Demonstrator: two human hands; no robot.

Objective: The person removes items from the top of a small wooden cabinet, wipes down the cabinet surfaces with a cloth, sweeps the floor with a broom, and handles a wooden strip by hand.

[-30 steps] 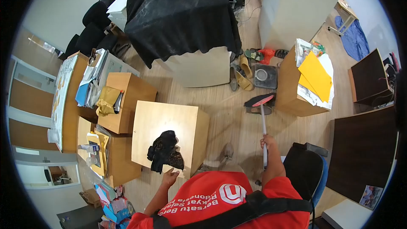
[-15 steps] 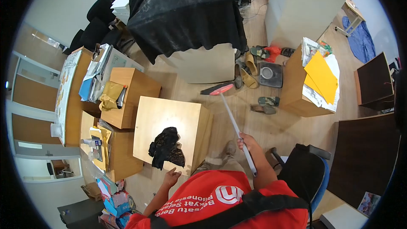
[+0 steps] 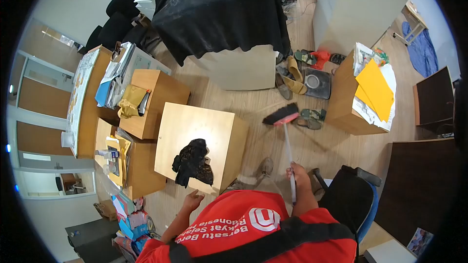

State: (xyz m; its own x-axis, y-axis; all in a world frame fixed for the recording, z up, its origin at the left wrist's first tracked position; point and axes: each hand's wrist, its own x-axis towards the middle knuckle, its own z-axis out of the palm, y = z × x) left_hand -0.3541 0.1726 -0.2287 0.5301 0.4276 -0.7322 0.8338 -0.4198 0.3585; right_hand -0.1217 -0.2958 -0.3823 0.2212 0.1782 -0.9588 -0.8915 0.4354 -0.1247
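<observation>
My right hand [image 3: 299, 174] is wrapped round the pale handle of a broom [image 3: 288, 141]. The broom's red head and black bristles are low over the wooden floor, just left of a pair of camouflage and brown slippers [image 3: 312, 119]; I cannot tell whether the bristles touch the floor. Below the near edge of a light wooden cabinet [image 3: 219, 126], my left hand [image 3: 192, 200] hangs with its fingers stretched out, holding nothing. Crumpled black plastic [image 3: 194, 163] lies on that cabinet's top, close to the left hand.
Behind stands a table under a black cloth [image 3: 219, 14]. Several shoes [image 3: 294, 75] and a dark square scale-like object [image 3: 318, 84] sit beside a cabinet with yellow envelopes [image 3: 374, 90]. An office chair [image 3: 343, 197] is close on my right. Cabinets with papers [image 3: 114, 80] line the left.
The broom head has swung right and nearer, from beside the covered table toward the slippers. My right hand has shifted slightly right and down. My left hand stays by the cabinet.
</observation>
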